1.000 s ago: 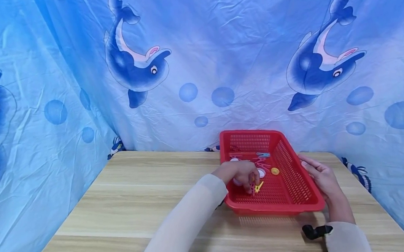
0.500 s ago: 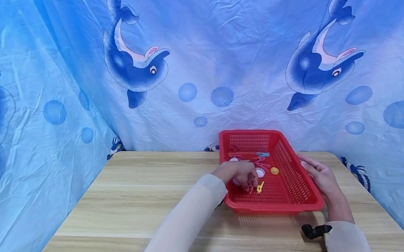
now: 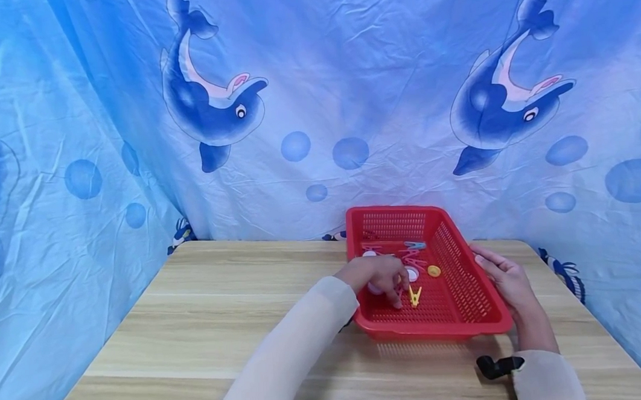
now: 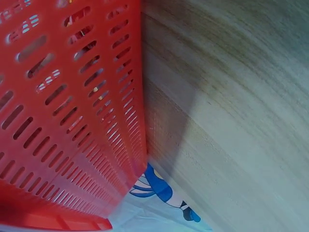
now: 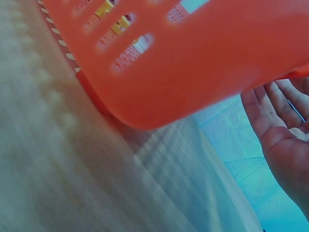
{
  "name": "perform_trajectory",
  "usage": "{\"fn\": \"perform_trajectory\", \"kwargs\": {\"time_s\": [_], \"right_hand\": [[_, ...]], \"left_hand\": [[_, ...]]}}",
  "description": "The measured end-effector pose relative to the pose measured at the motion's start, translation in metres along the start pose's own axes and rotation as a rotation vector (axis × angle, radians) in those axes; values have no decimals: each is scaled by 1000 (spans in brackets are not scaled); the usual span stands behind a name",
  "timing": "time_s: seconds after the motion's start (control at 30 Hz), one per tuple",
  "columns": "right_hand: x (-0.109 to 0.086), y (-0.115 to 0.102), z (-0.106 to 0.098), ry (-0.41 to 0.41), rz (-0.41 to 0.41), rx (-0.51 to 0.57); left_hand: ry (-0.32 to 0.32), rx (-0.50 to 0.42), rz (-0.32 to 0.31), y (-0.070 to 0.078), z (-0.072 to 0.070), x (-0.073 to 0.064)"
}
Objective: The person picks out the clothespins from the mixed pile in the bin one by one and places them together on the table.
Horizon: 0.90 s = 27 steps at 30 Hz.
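Observation:
A red plastic basket point(image 3: 431, 331) with slotted walls stands on the wooden table. My left hand point(image 3: 381, 274) reaches over its left side, fingers pointing down, with a pink clothespin point(image 3: 399, 292) between finger and thumb, partly hidden. Just right of the fingertips lies a yellow clothespin point(image 3: 415, 296). My right hand point(image 3: 512, 283) grips the basket's right rim, thumb on top; in the right wrist view its fingers point(image 5: 277, 104) lie under the rim. Only the basket's outer wall point(image 4: 72, 121) and the table show in the left wrist view, not the left hand.
Farther back in the basket are a blue clothespin point(image 3: 415, 245), several pink clothespins point(image 3: 412, 260), a yellow round piece point(image 3: 434, 271) and a white round piece point(image 3: 412, 274). A blue dolphin-print cloth point(image 3: 315, 103) hangs behind the table point(image 3: 223, 314).
The yellow clothespin has turned and shifted slightly right, away from my left fingers. The pink clothespin stays at those fingertips. My right hand keeps its hold on the rim.

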State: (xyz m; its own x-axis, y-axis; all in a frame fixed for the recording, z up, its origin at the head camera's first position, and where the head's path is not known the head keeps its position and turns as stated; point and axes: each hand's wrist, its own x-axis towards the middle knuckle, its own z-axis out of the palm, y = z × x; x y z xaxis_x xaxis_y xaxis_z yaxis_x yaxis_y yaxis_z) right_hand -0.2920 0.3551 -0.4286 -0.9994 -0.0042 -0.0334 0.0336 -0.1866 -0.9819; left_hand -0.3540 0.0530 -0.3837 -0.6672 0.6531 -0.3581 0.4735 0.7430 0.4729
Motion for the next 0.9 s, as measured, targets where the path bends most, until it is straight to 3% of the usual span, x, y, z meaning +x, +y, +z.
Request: {"fn": "perform_trajectory", "kwargs": {"time_s": [0.33,0.63,0.9], "right_hand": [[-1,-1,-1,-1,1,-2],[-1,-1,-1,15,9,-5],[0,-1,-1,15,20,-29]], "left_hand": [[-1,74,34,4,2,0],[-10,34,40,1,2,3],[19,-9,125,0,0,4]]}}
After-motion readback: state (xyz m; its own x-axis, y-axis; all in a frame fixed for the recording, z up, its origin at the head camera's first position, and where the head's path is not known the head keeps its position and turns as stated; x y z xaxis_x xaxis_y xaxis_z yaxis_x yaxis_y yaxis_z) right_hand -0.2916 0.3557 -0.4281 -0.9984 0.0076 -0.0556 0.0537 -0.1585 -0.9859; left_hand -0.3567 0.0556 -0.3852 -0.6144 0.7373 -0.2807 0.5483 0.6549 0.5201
